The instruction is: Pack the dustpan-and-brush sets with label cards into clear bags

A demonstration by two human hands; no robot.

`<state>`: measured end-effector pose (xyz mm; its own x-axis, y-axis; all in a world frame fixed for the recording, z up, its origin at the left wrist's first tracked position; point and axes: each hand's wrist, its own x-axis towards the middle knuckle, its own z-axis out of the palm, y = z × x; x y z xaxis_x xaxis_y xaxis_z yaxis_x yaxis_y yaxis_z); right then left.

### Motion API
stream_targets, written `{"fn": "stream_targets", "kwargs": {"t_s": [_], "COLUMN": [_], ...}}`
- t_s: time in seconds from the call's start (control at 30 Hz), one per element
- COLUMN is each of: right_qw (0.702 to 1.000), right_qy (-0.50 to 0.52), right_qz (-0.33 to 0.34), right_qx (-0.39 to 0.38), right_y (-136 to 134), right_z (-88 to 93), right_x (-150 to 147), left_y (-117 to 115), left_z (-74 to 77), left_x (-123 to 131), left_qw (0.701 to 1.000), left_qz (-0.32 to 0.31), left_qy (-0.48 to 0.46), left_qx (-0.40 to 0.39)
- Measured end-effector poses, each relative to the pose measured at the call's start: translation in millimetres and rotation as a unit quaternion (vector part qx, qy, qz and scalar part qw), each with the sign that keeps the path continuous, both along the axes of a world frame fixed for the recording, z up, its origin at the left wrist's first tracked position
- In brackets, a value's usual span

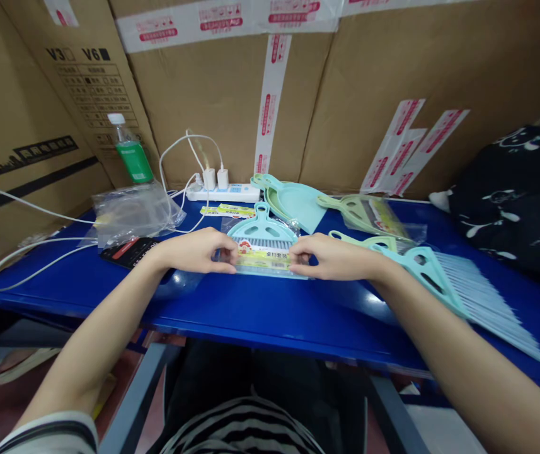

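Observation:
In front of me on the table lies a light-blue hand brush with a dustpan (261, 232) in a clear plastic bag. A yellow printed label (270, 256) runs across the near part of it. My left hand (198, 250) pinches the bag's left edge beside the label, thumb and fingers closed. At the opposite edge my right hand (333, 256) is closed in a similar pinch. Near my right wrist lie a green handle (368, 241) and a loose light-blue brush (433, 277) with its bristles pointing right. Behind the package rest stacked blue and green dustpans (300, 200).
A bagged green set (373, 217) lies back right, near a dark patterned cloth item (515, 189). Spare labels (227, 210) sit before a power strip (225, 193) with white cables. Leftward are clear bags (135, 211), a bottle (135, 161) and a black printed item (130, 251). Cardboard (213, 94) stands behind.

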<state>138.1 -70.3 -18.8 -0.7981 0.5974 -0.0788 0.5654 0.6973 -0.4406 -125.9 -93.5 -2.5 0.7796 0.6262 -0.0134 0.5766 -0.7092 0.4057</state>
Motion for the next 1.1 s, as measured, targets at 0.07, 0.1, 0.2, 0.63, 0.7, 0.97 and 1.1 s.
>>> {"fn": "stream_targets", "kwargs": {"t_s": [0.07, 0.1, 0.2, 0.63, 0.7, 0.97, 1.1], "right_qw": [1.000, 1.000, 1.000, 0.999, 0.999, 0.998, 0.997], "right_qy": [0.002, 0.002, 0.007, 0.014, 0.018, 0.027, 0.028], "right_qz": [-0.003, -0.004, -0.005, 0.007, 0.013, 0.024, 0.021], "right_qx": [-0.005, -0.007, -0.017, -0.047, -0.044, -0.051, -0.063], "right_y": [0.1, 0.2, 0.9, 1.6, 2.0, 2.9, 2.6], "right_z": [-0.1, -0.2, -0.1, -1.2, -2.0, -2.2, -1.6], "right_x": [-0.6, -0.7, -0.8, 2.0, 2.4, 3.2, 4.1], "left_y": [1.6, 2.3, 4.0, 1.6, 1.9, 3.2, 1.8], "left_z": [-2.0, -3.0, -5.7, -4.2, -3.8, -2.0, -4.7], "left_x": [1.9, 2.5, 2.9, 4.8, 4.3, 2.9, 3.9], "left_qw": [1.000, 1.000, 0.999, 1.000, 0.999, 0.999, 1.000], "left_qz": [0.008, 0.012, 0.026, -0.007, -0.015, -0.022, -0.023], "left_qy": [0.004, 0.004, 0.004, -0.014, -0.005, 0.008, 0.013], "left_qx": [0.005, 0.010, 0.030, -0.019, -0.029, -0.038, 0.001]}}
